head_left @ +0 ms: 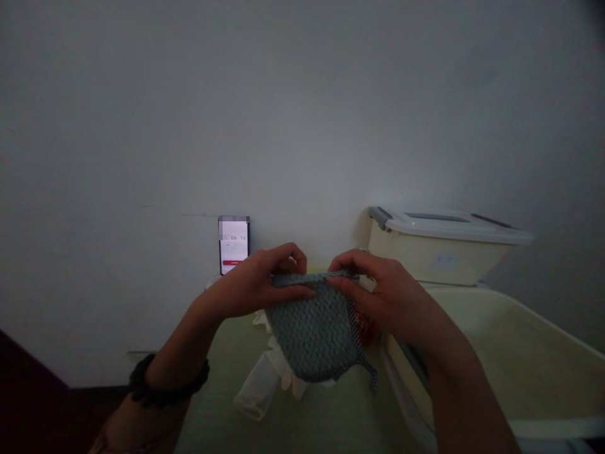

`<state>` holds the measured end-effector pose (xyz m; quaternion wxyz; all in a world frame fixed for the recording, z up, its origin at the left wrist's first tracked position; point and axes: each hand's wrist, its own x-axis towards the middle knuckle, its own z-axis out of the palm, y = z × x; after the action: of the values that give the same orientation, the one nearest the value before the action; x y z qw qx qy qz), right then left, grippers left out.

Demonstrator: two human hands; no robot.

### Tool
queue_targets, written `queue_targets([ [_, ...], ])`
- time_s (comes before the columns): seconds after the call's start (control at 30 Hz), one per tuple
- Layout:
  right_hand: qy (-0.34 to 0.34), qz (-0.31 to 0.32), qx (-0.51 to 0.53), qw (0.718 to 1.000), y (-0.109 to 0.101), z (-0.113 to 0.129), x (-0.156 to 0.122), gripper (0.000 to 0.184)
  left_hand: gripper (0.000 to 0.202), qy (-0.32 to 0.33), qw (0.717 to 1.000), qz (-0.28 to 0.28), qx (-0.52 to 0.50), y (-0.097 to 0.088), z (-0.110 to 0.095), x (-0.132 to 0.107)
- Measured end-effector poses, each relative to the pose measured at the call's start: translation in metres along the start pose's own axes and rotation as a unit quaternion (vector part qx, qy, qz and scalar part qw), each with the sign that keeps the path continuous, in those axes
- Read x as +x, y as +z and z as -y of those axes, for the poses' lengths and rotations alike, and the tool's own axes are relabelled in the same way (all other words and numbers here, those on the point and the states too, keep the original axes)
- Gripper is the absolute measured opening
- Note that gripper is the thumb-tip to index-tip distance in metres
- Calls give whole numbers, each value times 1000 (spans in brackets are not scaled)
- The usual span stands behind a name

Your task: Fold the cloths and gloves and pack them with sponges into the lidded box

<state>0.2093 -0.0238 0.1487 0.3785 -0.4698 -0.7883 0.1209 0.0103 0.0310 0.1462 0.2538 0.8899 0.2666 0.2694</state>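
My left hand [258,284] and my right hand [378,290] hold up a grey-green knitted cloth [314,334] by its top edge, each pinching one side. The cloth hangs down between them, with a dark checked edge and a strap dangling at its lower right. Both hands are closed on it. A dark band sits on my left wrist [163,384].
A phone [233,244] with a lit screen leans against the white wall. A cream lidded storage box [439,243] stands at the right, with an open pale bin [520,353] in front of it. White crumpled plastic [265,381] and something red [366,328] lie on the pale green surface.
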Motion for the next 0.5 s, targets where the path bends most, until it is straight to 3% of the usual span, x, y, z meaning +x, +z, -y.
queue_targets([
  [0.1,9,-14,-11,1000,-6,-4,-2,9,25,-7,1000,-11,3,0,4,1],
  [0.2,23,-28,-16,999,-10,-9,-5,12,25,-4,997,-69,-17,0,8,3],
  [0.37,76,-23,-2,997,-9,-11,-7,17,23,-27,970,-177,-168,0,7,6],
  [0.5,78,44,12,996,-3,-3,-7,15,18,-23,968,-146,-204,1,6,5],
])
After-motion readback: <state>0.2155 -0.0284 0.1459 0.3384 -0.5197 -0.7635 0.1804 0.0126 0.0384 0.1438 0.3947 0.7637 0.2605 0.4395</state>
